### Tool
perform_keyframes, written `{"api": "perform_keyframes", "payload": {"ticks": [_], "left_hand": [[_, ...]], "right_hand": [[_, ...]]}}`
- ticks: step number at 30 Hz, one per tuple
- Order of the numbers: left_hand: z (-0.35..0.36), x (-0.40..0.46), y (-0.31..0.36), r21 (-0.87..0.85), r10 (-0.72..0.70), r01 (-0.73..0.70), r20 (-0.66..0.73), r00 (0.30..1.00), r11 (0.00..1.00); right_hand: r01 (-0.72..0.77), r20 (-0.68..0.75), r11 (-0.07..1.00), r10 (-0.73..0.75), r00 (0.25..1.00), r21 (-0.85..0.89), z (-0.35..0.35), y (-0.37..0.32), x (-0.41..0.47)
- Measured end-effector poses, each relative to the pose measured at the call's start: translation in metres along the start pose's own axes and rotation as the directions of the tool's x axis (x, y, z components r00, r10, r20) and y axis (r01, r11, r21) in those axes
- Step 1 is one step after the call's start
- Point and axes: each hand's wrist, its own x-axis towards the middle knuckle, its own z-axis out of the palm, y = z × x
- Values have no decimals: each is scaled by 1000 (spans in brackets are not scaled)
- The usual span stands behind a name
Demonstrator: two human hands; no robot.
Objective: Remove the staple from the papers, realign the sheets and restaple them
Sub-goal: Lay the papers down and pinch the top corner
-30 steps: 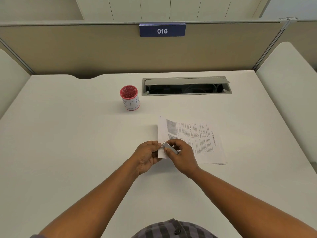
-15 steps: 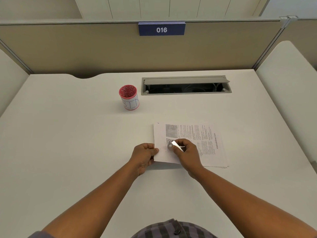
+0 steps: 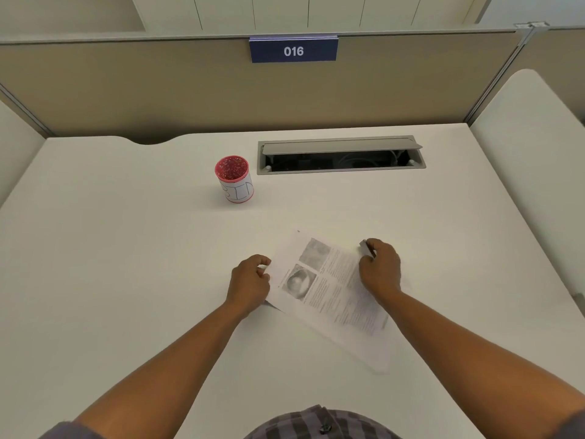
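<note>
White desk surface (image 3: 110, 280) filled most of the view, with a checked shirt hem (image 3: 319, 423) at the near edge and two bare forearms reaching forward from it. Between the hands lay the papers (image 3: 329, 299), a printed stack turned at an angle and flat on the desk, its print blurred; a small dark mark sat at the far corner, too small to identify. At the stack's left edge the left hand (image 3: 250, 283) rested with curled fingers, the fingertips pinching or touching the paper edge; which of the two could not be told. On the stack's right side the right hand (image 3: 380, 267) pressed down, its fingers closed around a small grey tool (image 3: 364, 247) whose end stuck out beyond the knuckles. Farther back and to the left, well apart from the papers, stood a red-rimmed cup (image 3: 235, 179) with a white handwritten label. To its right an open cable hatch (image 3: 340, 155) was set into the desk. Beyond it rose a beige partition (image 3: 126, 90) carrying a blue plate (image 3: 293, 50) numbered 016.
</note>
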Motion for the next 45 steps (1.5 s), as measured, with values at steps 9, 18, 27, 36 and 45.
{"api": "perform_keyframes", "payload": {"ticks": [9, 18, 27, 36, 45], "left_hand": [[-10, 32, 14, 254, 215, -235, 104, 971, 938], [-9, 48, 29, 174, 232, -247, 104, 967, 953], [-12, 46, 40, 41, 210, -221, 191, 959, 974], [-21, 38, 45, -135, 293, -264, 301, 907, 955], [-32, 39, 47, -269, 255, -156, 388, 885, 951]], "right_hand": [[44, -28, 965, -53, 998, -259, -6, 9, 21], [167, -81, 939, -199, 977, -299, 6, -11, -3], [453, 247, 889, -455, 856, 67, 34, -76, -39], [418, 297, 905, -423, 856, 83, 41, -86, -39], [386, 345, 911, -412, 843, 146, 34, -90, -34]]}}
